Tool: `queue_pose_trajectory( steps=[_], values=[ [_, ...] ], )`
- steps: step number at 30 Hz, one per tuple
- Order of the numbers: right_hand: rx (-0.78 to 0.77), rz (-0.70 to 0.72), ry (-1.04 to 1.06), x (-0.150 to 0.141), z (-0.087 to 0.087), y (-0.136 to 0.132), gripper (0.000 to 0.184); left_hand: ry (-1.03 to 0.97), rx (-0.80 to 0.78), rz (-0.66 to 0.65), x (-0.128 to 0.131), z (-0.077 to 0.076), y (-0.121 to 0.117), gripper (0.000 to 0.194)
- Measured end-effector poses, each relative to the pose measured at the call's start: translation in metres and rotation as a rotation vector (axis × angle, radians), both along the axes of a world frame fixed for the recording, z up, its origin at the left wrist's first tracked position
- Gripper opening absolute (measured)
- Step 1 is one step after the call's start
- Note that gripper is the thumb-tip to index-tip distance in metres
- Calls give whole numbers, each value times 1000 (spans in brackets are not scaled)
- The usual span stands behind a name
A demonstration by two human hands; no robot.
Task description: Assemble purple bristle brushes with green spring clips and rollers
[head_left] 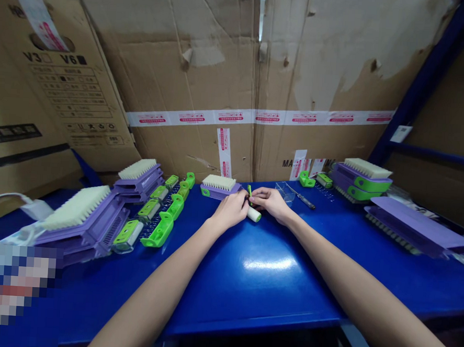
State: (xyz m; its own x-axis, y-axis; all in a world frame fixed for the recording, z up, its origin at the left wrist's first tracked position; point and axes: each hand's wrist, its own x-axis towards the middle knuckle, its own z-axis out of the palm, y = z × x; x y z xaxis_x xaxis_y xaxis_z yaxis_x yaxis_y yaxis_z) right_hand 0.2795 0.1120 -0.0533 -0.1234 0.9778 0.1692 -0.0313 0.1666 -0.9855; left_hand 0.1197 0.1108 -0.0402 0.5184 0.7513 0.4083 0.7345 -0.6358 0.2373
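Observation:
Near the middle of the table, my left hand is closed, its fingers curled at a white cylinder with a green end. Part of that cylinder is hidden behind the fingers. Close beside it, my right hand pinches a small thin green piece that stands upright between the hands. Something small and dark shows at the fingertips, too small to name. Just behind my left hand lies a purple brush with cream bristles facing up.
Purple bristled brushes are stacked at left, beside rows of green brackets and green-topped metal blocks. At right are a screwdriver, a clear box, more brushes and a purple part. Cardboard walls the back.

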Motion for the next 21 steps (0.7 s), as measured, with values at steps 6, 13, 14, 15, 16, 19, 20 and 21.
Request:
queue_pose_trajectory(
  steps=[6, 13, 14, 15, 16, 19, 20, 21],
  values=[
    [13, -48, -24, -1, 3, 1, 26, -14, 69, -36, -3, -1, 3, 17],
    [29, -87, -21, -1, 4, 5, 20, -150, 101, -28, 4, -5, 7, 17],
    [21, -83, -3, -1, 4, 4, 21, -176, 103, -17, 5, -4, 7, 15],
    [16, -77, 16, -2, 5, 4, 22, -203, 103, -11, 6, -4, 6, 14],
    [13, -72, 36, -2, 6, 4, 24, -231, 100, -8, 6, -3, 6, 13],
    [8, -61, 70, -2, 7, 2, 28, -317, 47, 6, 5, 0, 4, 16],
    [0, -58, 71, -2, 7, 2, 28, -344, 17, 14, 5, 1, 3, 21],
    [-11, -57, 68, -2, 7, 1, 29, -365, -9, 21, 4, 1, 3, 26]
  ],
)
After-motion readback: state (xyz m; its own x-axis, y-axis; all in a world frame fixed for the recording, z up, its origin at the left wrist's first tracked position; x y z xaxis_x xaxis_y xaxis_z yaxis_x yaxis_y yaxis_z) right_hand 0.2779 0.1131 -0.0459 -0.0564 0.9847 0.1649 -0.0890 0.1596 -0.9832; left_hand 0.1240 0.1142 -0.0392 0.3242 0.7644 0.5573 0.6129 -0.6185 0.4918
